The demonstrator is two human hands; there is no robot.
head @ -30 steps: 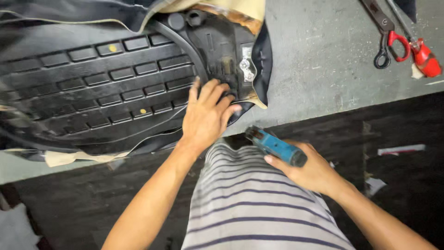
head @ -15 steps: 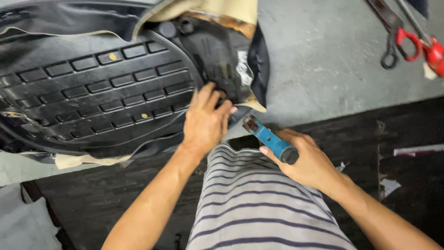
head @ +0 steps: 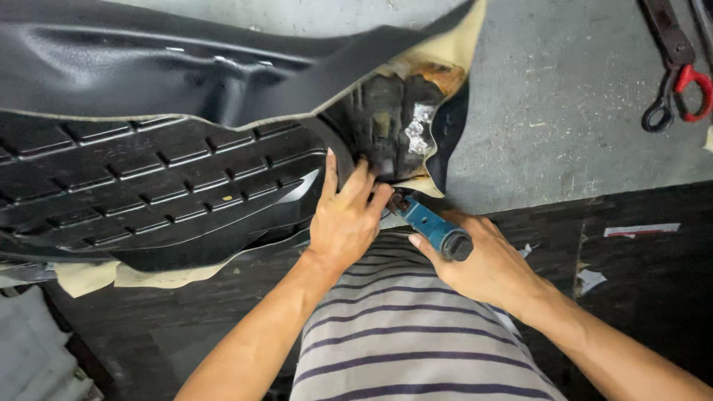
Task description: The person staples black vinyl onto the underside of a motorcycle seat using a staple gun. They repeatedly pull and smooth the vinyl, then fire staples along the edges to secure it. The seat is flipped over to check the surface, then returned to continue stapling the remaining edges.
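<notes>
A black ribbed plastic seat base point(head: 156, 178) lies upside down on the grey workbench point(head: 564, 111), with black leather-like cover point(head: 163, 67) and yellow foam edge point(head: 453, 52) folded over it. My left hand point(head: 345, 215) presses flat on the base's right end, fingers spread near the rusty, worn corner point(head: 405, 122). My right hand point(head: 483, 260) grips a blue-handled tool point(head: 434, 226), its tip pointing into that corner just beside my left fingers.
Red-handled scissors point(head: 679, 89) lie at the far right of the bench next to a dark strap. The bench's dark front edge point(head: 646, 223) runs below, with paper scraps on it. My striped shirt fills the bottom middle.
The view has closed in on the seat. My right hand has brought the blue tool up and left, from beside my body to the worn corner next to my left hand.
</notes>
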